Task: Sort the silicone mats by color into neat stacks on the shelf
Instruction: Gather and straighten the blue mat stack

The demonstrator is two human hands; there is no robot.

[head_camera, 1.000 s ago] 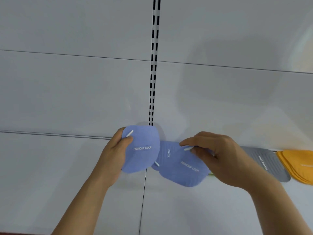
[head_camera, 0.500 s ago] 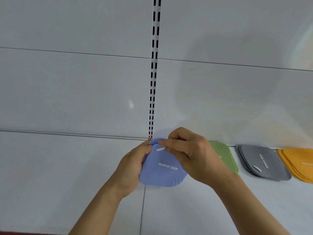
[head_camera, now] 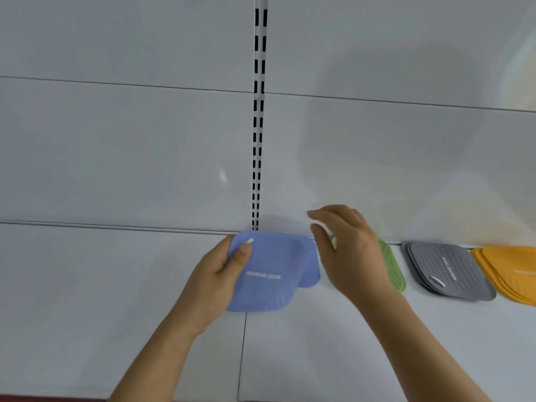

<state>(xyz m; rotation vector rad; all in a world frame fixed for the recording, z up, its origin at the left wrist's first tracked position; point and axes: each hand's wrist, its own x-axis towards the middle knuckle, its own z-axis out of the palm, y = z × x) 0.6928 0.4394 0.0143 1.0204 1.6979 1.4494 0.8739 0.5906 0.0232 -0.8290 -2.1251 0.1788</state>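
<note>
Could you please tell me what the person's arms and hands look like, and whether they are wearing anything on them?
Both forearms are bare as far as the frame shows: no sleeves, gloves, watch or bracelets. The left hand and the right hand show no rings. The nails look short and unpainted, though motion blur makes that hard to confirm.

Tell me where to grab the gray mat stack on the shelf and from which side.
Take the gray mat stack by its front corner, probably coming from the front. It lies flat, so a thumb on top and fingers under that edge should lift all layers. The green mat and the orange stack crowd its sides.
</note>
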